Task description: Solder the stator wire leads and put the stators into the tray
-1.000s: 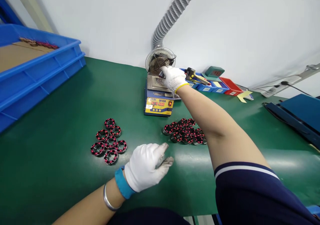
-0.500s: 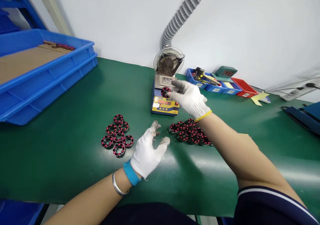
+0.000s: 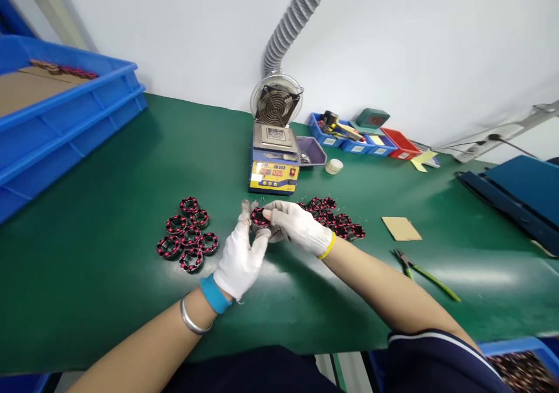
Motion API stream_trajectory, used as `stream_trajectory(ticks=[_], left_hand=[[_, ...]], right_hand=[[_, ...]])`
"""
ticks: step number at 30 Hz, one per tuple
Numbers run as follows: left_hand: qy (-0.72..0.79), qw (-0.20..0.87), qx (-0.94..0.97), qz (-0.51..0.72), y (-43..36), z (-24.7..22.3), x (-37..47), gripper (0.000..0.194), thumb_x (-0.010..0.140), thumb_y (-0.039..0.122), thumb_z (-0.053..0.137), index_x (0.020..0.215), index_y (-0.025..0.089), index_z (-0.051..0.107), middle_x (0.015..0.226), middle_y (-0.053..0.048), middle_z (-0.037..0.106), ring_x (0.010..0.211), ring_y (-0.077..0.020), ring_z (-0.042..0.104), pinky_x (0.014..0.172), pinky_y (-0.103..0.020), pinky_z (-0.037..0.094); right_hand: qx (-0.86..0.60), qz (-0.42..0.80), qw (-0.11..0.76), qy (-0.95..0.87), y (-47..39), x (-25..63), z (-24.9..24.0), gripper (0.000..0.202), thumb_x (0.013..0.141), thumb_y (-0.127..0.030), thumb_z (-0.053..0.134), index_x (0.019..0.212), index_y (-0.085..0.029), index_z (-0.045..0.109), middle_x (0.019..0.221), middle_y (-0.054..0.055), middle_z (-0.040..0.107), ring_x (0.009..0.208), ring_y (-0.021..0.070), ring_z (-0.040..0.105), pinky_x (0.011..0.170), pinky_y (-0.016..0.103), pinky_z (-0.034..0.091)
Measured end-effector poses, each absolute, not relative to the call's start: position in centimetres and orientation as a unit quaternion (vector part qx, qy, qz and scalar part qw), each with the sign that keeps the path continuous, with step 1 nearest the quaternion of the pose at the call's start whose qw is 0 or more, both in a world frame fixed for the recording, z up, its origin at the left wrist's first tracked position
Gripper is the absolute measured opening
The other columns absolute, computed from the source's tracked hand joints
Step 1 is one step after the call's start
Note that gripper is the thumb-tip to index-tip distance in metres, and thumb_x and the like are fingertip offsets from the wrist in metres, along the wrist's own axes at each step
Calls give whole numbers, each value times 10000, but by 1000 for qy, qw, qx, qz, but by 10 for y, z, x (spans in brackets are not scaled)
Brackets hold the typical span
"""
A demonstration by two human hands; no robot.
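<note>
My right hand (image 3: 299, 225), in a white glove with a yellow cuff, grips a black-and-red ring-shaped stator (image 3: 259, 217). My left hand (image 3: 243, 259), gloved in white with a blue cuff, has its fingers and thumb closed around the near left side of the same ring. Both hands hold it above the table, just in front of a yellow-and-blue solder pot (image 3: 273, 174) with lit digits. Left of my hands stands a group of several similar stators (image 3: 191, 236). Another cluster of stators (image 3: 343, 223) lies behind my right wrist, partly hidden by it.
A large blue tray (image 3: 74, 125) fills the far left. Behind the pot is a round fan hood (image 3: 276, 105) with a grey hose. Small bins (image 3: 358, 142), a white round tub (image 3: 334, 166), a tan square (image 3: 400, 229), green-handled cutters (image 3: 425, 273) and a blue case (image 3: 519, 195) are to the right.
My right hand has brought the stator from over the solder pot down and toward me. My left hand, open before, has closed around the ring. The view has shifted right.
</note>
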State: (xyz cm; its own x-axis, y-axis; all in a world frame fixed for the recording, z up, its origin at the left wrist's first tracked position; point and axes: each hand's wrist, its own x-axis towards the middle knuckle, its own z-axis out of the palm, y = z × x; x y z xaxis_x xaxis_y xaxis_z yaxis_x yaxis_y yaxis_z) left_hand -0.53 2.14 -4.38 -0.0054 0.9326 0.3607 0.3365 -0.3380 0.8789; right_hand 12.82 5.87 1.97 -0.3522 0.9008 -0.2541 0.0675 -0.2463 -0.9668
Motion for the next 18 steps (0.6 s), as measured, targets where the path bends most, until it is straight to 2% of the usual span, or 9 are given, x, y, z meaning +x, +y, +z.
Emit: stream_trajectory(ticks=[3,5,7,11,14,18], left_hand=[[531,249,672,452,17,-45,-1,788,840,410,549,1473,115,185,1327,-194,529,1174,-290,564,967,-422,496],[516,190,719,424,15,-48,2,854,796,383,600,1473,108,159,1376,-216,471,1178,-305,557,958,-437,502],[478,115,770,407,13,-51,4,891,759,347,631,1470,108,151,1412,-226,422,1215,-321,522,973,-452,491],[447,21,814,370,12,-56,5,943,720,306,659,1467,95,123,1370,-243,460,1187,-363,528,935,-491,502],[450,0,818,359,12,-55,3,931,730,300,648,1461,79,116,1359,-248,468,1179,-369,526,923,-496,503],[445,-12,819,362,13,-51,1,864,752,292,615,1444,58,154,1366,-243,462,1208,-355,502,949,-480,489]], right_hand=[[-509,558,358,-548,90,138,29,343,634,-349,758,897,-185,611,683,-3,660,552,118,600,530,257,529],[-534,431,420,-594,123,147,42,399,651,-320,733,1005,-171,623,839,33,693,671,135,632,666,309,555],[-556,270,450,-645,162,157,59,450,680,-311,704,1089,-144,618,1013,77,687,837,163,642,816,351,529],[-614,71,419,-666,231,170,88,433,746,-310,624,1134,-118,618,1065,108,678,995,220,619,919,381,464],[-646,4,380,-662,259,170,92,437,756,-305,605,1161,-139,610,1098,121,672,1055,254,598,934,395,446],[-655,-16,347,-672,275,165,85,427,774,-299,576,1170,-142,596,1128,135,660,1063,254,596,939,388,441]])
